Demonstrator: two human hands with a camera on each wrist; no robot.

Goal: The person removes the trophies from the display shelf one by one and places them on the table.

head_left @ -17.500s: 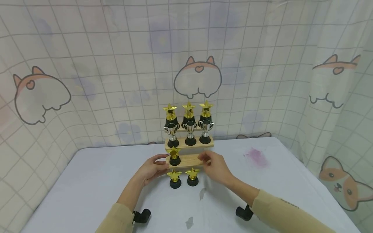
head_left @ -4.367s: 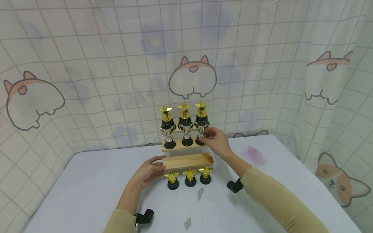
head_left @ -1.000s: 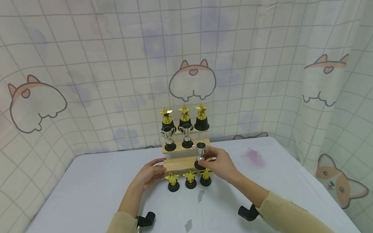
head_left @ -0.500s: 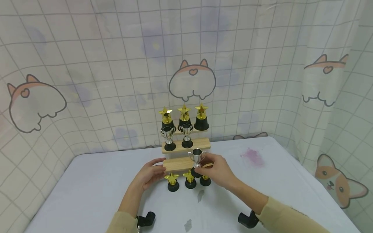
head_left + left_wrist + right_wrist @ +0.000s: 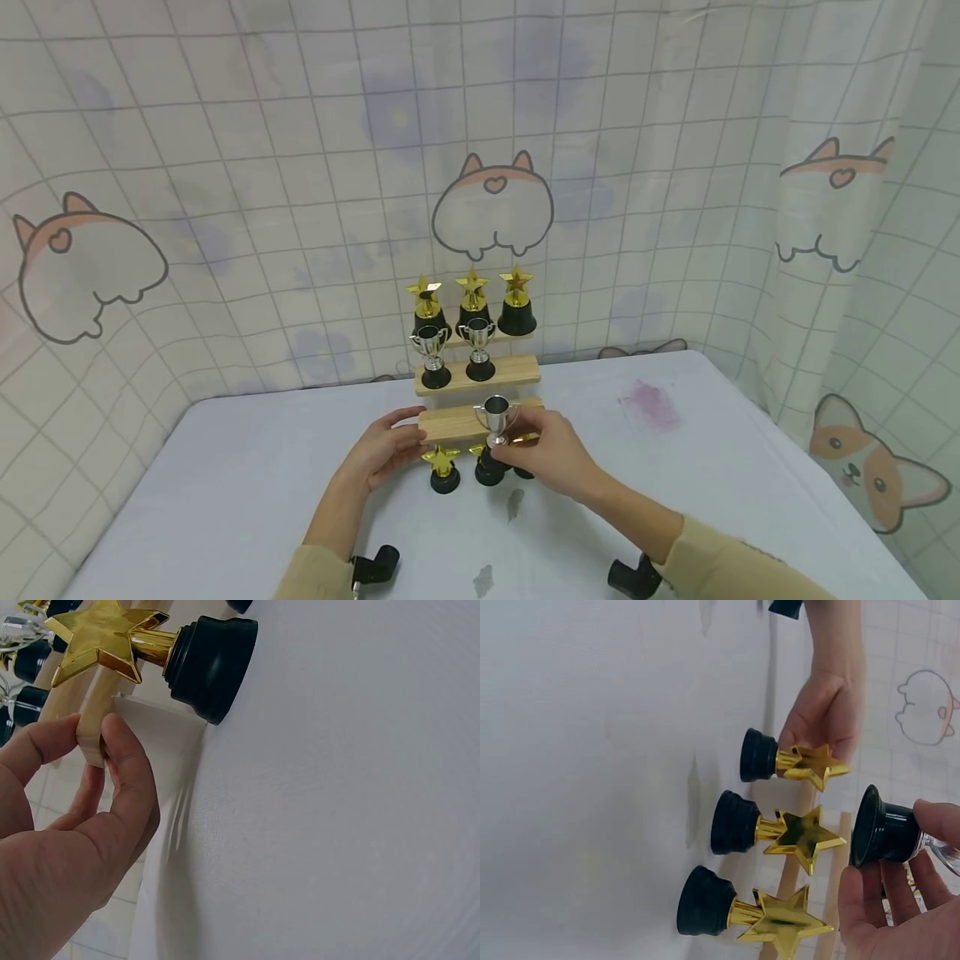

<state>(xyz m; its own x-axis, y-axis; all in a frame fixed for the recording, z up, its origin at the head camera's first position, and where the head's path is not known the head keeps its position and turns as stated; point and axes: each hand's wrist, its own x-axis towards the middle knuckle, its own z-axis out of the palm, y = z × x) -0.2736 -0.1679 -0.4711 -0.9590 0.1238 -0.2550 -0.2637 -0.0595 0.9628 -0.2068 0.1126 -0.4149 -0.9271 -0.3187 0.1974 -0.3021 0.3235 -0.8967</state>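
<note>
Right hand pinches the silver cup upright, stem vertical, mid-frame above 3 stars, while left hand grips the shelf.

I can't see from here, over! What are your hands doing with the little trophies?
Right hand holds silver cup trophy in the air. Left hand grips lowest wooden step. Three gold star trophies stand right below the cup.

Three star trophies crowd the desk just before the bottom step; two cups fill the middle step's left, its right end bare; desk open either side.
</note>
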